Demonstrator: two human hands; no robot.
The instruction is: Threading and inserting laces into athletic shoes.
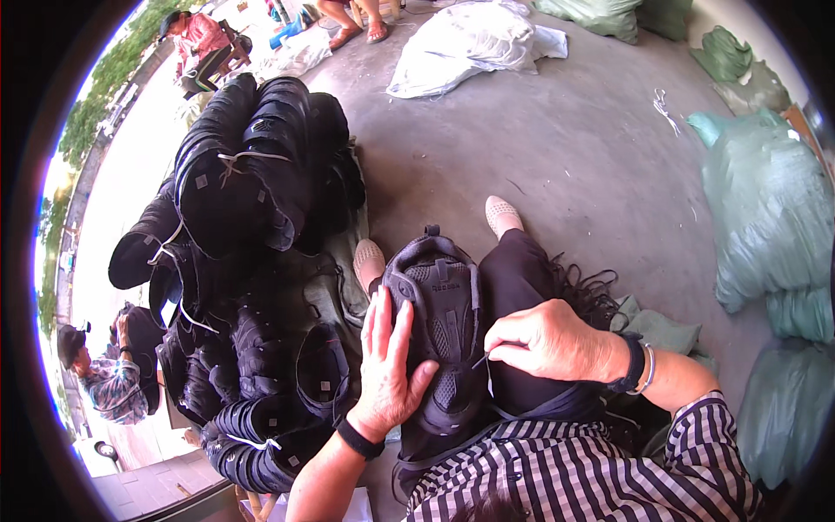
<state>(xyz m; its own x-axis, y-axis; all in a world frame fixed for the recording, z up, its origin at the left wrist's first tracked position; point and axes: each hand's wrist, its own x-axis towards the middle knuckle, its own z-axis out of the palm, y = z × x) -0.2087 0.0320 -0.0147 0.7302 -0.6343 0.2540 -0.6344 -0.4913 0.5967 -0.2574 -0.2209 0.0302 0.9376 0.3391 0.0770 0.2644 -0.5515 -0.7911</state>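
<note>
One black mesh shoe upper [444,317] lies on the person's lap [522,283], between the two hands.

The left hand [389,374] is open, fingers laid along the upper's left edge, seemingly to steady it on the soft lap; the right hand [548,339] is closed at the fingertips, pinching one thin dark piece [480,359] at the right edge, too slight to tell whether lace or tool. One tangle of black laces [590,285] lies just beyond the right hand, probably for easy reach. Left of the left hand rises a heap of nested black shoe uppers [222,204], overlapping too much to count; at least three pale cords [252,157] bind them, likely to keep sets together. Beyond both hands, two beige woven shoes [502,216] stand apart on the floor [565,148], perhaps bracing the lap.
</note>
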